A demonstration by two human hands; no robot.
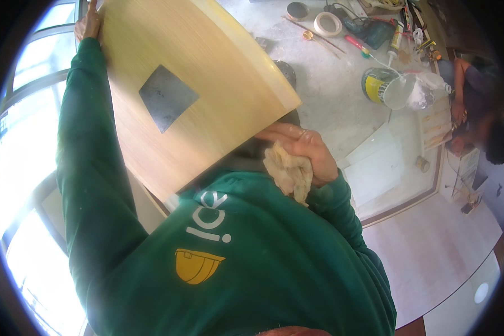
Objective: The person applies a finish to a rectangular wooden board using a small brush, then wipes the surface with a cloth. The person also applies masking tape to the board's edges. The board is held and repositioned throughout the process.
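Note:
A light wood-grain panel (224, 73) stands tilted in front of me, with a dark grey four-sided patch (168, 98) on its face; I cannot tell whether this is a cut-out or a piece lying on it. My left hand (88, 25) is closed on the panel's far left edge, arm stretched out. Close to my chest, my right hand (316, 154) has a crumpled, stained cream rag (288, 172) in its grip. Its extended fingers reach under the panel's near right corner, where the fingertips are hidden.
Beyond the panel lie a tape roll (327, 24), a power drill (375, 33), a sealant tube (396, 38) and thin sticks (319, 36). A bucket (382, 87) tips beside a plastic bag (423, 92). Another person (479, 106) is at the right. Bright windows (33, 112) line the left.

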